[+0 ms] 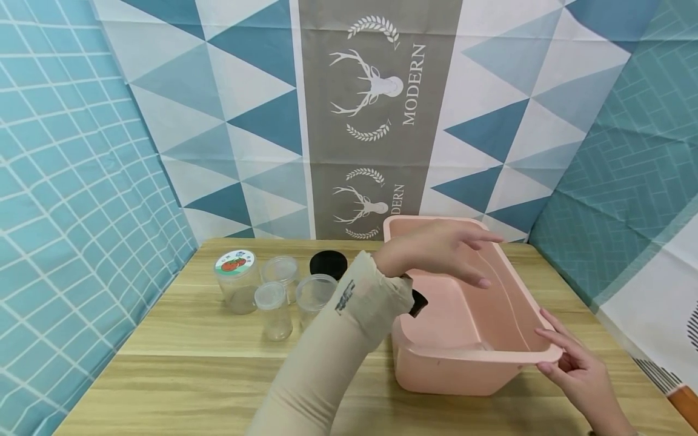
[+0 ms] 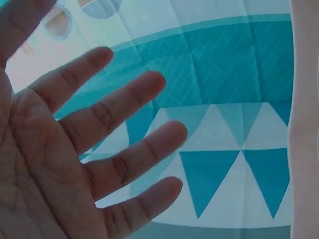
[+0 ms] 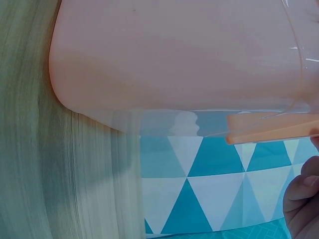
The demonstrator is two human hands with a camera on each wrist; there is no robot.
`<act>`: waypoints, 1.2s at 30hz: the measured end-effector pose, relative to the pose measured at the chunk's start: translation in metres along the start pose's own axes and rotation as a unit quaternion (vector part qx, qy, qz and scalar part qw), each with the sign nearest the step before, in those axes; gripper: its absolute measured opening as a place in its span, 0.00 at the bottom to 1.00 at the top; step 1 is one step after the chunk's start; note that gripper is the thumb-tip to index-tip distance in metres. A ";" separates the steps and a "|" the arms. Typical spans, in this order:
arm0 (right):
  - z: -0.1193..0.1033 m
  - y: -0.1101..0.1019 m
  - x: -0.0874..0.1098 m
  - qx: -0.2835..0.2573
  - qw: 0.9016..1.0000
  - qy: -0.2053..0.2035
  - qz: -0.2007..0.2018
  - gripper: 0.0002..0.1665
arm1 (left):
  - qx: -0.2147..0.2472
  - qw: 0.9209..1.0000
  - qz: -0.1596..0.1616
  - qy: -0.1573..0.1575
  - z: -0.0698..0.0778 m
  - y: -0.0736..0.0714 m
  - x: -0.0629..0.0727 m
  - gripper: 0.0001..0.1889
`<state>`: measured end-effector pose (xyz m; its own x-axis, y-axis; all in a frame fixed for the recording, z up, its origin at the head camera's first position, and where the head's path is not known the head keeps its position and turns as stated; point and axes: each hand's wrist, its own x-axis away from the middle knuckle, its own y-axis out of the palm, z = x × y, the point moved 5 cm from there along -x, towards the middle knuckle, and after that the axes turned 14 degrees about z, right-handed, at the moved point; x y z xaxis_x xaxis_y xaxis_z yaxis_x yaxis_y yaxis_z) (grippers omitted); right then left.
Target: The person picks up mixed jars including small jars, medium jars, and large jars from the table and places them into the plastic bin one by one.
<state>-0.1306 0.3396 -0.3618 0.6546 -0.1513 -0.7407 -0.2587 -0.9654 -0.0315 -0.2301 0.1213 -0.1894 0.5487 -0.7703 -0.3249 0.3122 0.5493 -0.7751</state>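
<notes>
A pink plastic basin (image 1: pixel 469 370) stands on the right side of the wooden table. Over its opening hovers my left hand (image 1: pixel 442 247), with nothing in it; the left wrist view shows the palm and spread fingers (image 2: pixel 144 147). My right hand (image 1: pixel 579 369) grips the basin's near right corner, fingers over the rim and thumb below it. In the right wrist view, the basin's outer wall (image 3: pixel 174 55) fills the top and my right hand (image 3: pixel 303 196) shows only in part at the edge.
Left of my left forearm stand several clear jars, including one with a printed fruit lid (image 1: pixel 238 284), a slim one (image 1: pixel 274 315) and one with a black lid (image 1: pixel 328 264). My sleeve partly covers another clear jar (image 1: pixel 313 295). A patterned cloth (image 1: pixel 262 121) hangs behind the table (image 1: pixel 180 375).
</notes>
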 end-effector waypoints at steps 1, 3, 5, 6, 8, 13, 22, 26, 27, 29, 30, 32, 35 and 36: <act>0.000 0.000 0.000 -0.002 1.000 0.000 0.001 0.26 | 0.004 1.000 0.001 0.012 0.000 -0.002 0.003 0.37; 0.000 0.000 -0.001 -0.019 1.000 0.000 -0.001 0.25 | 0.007 0.999 0.003 0.033 0.000 -0.005 0.008 0.36; 0.000 0.000 -0.001 -0.032 0.999 0.001 -0.003 0.25 | 0.014 0.999 0.001 0.049 -0.001 -0.007 0.015 0.37; 0.000 0.000 -0.001 -0.037 0.999 0.002 -0.004 0.25 | 0.019 0.998 -0.001 0.052 -0.002 -0.008 0.018 0.37; 0.000 0.001 -0.002 -0.044 0.999 0.003 -0.006 0.25 | 0.023 0.998 -0.006 0.050 -0.004 -0.009 0.024 0.38; 0.001 0.001 -0.001 -0.041 0.999 0.011 -0.003 0.25 | 0.039 0.998 -0.009 0.048 -0.009 -0.014 0.034 0.38; 0.001 0.001 0.001 -0.025 1.000 0.016 0.000 0.27 | 0.030 0.998 0.009 0.063 -0.023 -0.028 0.049 0.38; 0.001 0.001 0.001 -0.027 1.000 0.014 0.001 0.27 | 0.025 0.998 0.020 0.049 -0.033 -0.033 0.057 0.37; 0.001 0.001 0.001 -0.030 0.999 0.014 0.001 0.27 | 0.016 0.998 0.025 0.050 -0.036 -0.034 0.060 0.37; 0.002 0.001 0.001 -0.034 0.999 0.015 0.001 0.27 | 0.003 0.998 0.032 0.059 -0.040 -0.038 0.066 0.38; 0.002 0.001 0.002 -0.037 0.999 0.017 0.004 0.27 | 0.005 0.997 0.036 0.066 -0.043 -0.039 0.069 0.39; 0.003 0.000 0.002 -0.036 0.999 0.019 0.005 0.28 | 0.011 0.996 0.044 0.083 -0.047 -0.044 0.077 0.40; 0.003 0.000 0.002 -0.031 0.999 0.020 0.007 0.28 | 0.030 0.992 0.060 0.105 -0.052 -0.053 0.091 0.41; 0.003 0.000 0.002 -0.029 0.999 0.021 0.008 0.28 | 0.034 0.991 0.068 0.111 -0.054 -0.056 0.096 0.41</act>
<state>-0.1314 0.3396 -0.3658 0.6801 -0.1736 -0.7122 -0.2276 -0.9735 0.0200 -0.2374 -0.0009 -0.2064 0.4075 -0.7360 -0.5406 0.3026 0.6674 -0.6805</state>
